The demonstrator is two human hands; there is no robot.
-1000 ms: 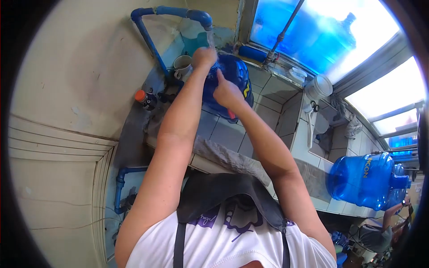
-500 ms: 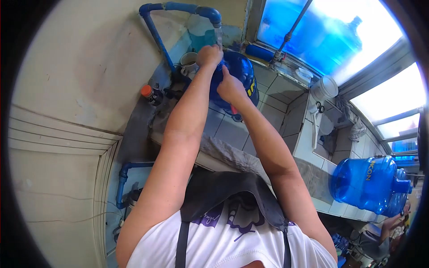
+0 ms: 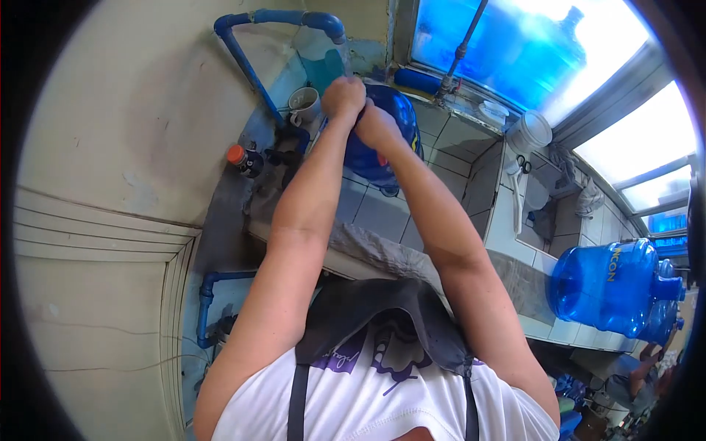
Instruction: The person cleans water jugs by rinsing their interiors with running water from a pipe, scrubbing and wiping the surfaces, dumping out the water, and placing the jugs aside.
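Observation:
A blue jug (image 3: 399, 109) stands on the tiled surface below the outlet of a blue pipe (image 3: 329, 24). A thin stream of water (image 3: 348, 62) falls from the outlet toward my left hand (image 3: 343, 98). That hand is closed at the top of the jug, and what its fingers hold is hidden. My right hand (image 3: 377, 126) meets it from the right, its fingers curled round the jug's neck area. Both hands hide the jug's mouth.
Left of the jug are a white mug (image 3: 303, 104) and an orange-capped bottle (image 3: 245, 160). Scissors (image 3: 523, 164) and a white tub (image 3: 529, 131) are to the right. Another blue jug (image 3: 607, 287) lies on the right-hand counter. Part of a person (image 3: 634, 376) shows at lower right.
My right hand has moved up against my left hand, and its extended index finger is now curled in. The view has shifted slightly; the jug stays under the pipe.

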